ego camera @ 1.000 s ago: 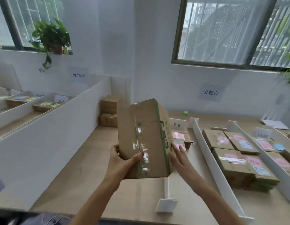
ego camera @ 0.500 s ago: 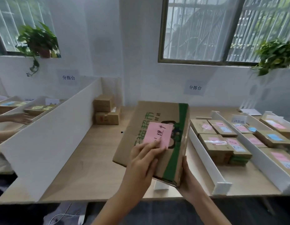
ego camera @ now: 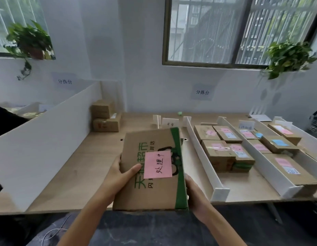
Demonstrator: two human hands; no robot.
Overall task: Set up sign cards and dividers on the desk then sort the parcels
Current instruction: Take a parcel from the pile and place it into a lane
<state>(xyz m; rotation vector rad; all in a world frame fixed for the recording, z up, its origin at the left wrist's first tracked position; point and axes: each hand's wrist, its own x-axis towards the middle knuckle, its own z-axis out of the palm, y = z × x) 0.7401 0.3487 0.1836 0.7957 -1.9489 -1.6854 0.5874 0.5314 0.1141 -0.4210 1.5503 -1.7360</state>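
I hold a flat cardboard parcel (ego camera: pixel 154 189) with green print and a pink sticky note (ego camera: pixel 158 164) face up, above the desk's front edge. My left hand (ego camera: pixel 118 176) grips its left side, thumb lying on top beside the note. My right hand (ego camera: pixel 195 194) grips the right edge from below, fingers hidden under the box. White dividers (ego camera: pixel 202 157) (ego camera: pixel 266 164) split the desk into lanes filled with several labelled parcels (ego camera: pixel 219 153). Small white sign cards (ego camera: pixel 170 123) (ego camera: pixel 246 125) stand at the back.
Two stacked boxes (ego camera: pixel 105 116) sit at the desk's back left corner beside a tall white partition (ego camera: pixel 42 137). A person's dark sleeve (ego camera: pixel 5 118) shows beyond the partition. Potted plants (ego camera: pixel 287 57) hang at the windows. Bare wooden desk surface (ego camera: pixel 86 157) lies left of the parcel.
The parcel turned from upright to flat, note side up. My left hand slid from over the note to the left edge, and the box came nearer to me.
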